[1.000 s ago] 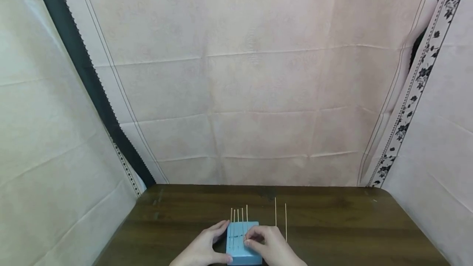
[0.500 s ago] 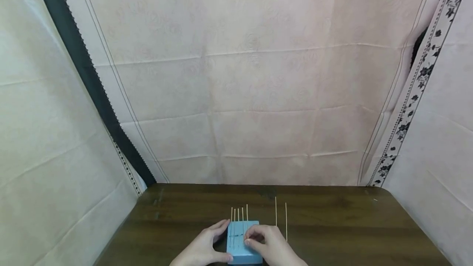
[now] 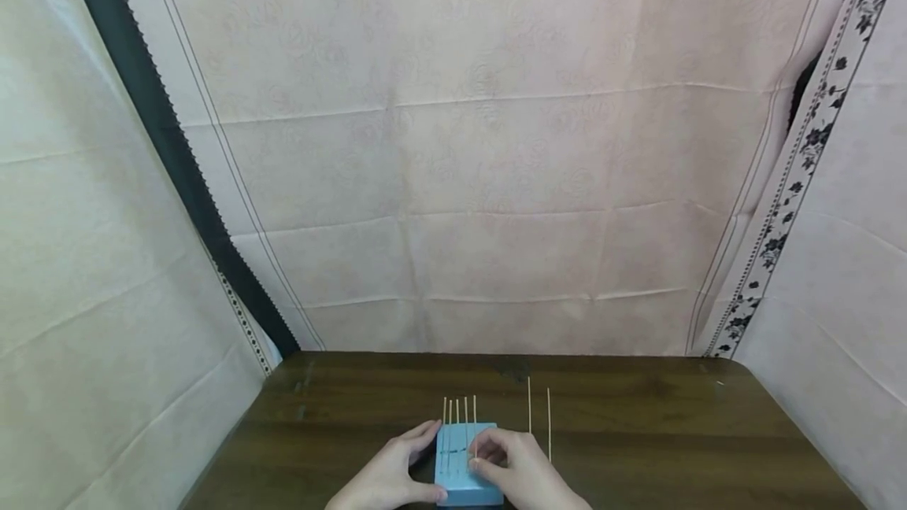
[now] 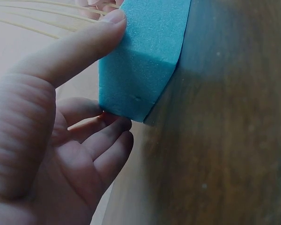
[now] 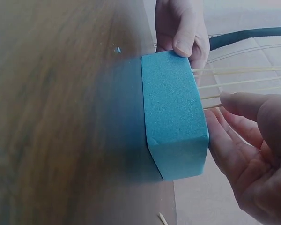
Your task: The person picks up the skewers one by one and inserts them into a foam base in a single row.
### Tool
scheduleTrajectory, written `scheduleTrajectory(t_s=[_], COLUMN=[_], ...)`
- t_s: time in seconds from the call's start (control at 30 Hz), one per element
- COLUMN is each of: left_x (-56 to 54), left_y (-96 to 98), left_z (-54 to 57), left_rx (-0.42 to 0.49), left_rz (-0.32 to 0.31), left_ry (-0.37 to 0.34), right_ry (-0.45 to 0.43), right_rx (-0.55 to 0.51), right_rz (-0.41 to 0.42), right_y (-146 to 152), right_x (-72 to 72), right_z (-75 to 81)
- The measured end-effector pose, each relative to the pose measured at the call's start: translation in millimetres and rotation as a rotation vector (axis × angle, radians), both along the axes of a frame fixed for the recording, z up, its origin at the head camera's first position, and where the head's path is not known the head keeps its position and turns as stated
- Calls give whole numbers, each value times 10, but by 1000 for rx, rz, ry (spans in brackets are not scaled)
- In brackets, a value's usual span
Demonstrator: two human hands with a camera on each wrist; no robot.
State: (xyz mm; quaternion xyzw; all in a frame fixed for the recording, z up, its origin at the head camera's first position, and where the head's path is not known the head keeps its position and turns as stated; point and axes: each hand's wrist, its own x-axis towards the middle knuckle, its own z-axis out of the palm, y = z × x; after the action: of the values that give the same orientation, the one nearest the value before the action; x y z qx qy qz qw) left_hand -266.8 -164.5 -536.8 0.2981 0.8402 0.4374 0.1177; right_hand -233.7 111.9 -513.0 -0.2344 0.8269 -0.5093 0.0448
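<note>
A light blue foam block (image 3: pixel 460 496) stands on the table with several thin wooden skewers (image 3: pixel 457 411) upright in its top, in a row. My left hand (image 3: pixel 388 474) grips the block's left side, its thumb near the front; the left wrist view shows the thumb on the block (image 4: pixel 145 56) and the other fingers curled at its far side. My right hand (image 3: pixel 523 467) pinches the rightmost skewer (image 5: pixel 212 107) between thumb and forefinger, just above the foam. In the right wrist view its other fingers lie close against the block's edge.
Two loose skewers (image 3: pixel 529 406) lie on the dark wooden table (image 3: pixel 638 431), right of the block and partly behind my right hand. A tiny blue crumb (image 5: pixel 117 49) sits on the wood. Pale cloth (image 3: pixel 531 179) hangs behind and on both sides.
The top of the rightmost skewer has dropped slightly, so that it stands a little deeper in the foam. Both hands keep nearly the same place.
</note>
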Motion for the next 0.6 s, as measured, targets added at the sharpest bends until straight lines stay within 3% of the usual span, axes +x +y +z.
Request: scheduleTrajectory(t_s=[0.6], left_x=[-13], left_y=[2], left_z=[-22], left_rx=[-7], left_rz=[2], left_ry=[-3], right_ry=[14], right_rx=[-12], right_rz=[-5], right_y=[4], right_x=[4], right_z=[-13])
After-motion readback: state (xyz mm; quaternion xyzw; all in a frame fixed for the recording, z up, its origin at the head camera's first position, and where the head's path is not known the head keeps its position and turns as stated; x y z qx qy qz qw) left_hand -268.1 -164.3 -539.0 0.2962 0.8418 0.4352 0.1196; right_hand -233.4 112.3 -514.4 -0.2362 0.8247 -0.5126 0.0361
